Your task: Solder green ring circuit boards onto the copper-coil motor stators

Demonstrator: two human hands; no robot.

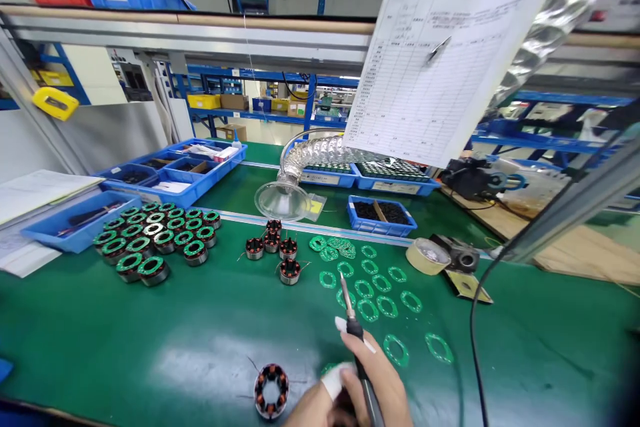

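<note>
My right hand [383, 380] is closed around the dark handle of a soldering iron [354, 327]. The iron's metal tip points up and away, over the loose green ring boards [368, 310]. White wrapping shows on its fingers. At the bottom edge, my left hand [310, 407] shows in part, close against the right one, with white wrapping on a digit. Most of its fingers are hidden, and part of a green ring board [327, 368] shows just beyond it. Left of it a wound stator [271, 391] with copper coils and loose wire ends lies on the green mat.
Several stators [290, 271] stand mid-bench. Stators topped with green rings [154, 267] cluster left. A clear fume funnel [283, 200] hangs behind, near a blue parts tray [383, 215]. A tape roll [428, 256] and black cable [475, 320] are right. Paper [425, 47] hangs overhead.
</note>
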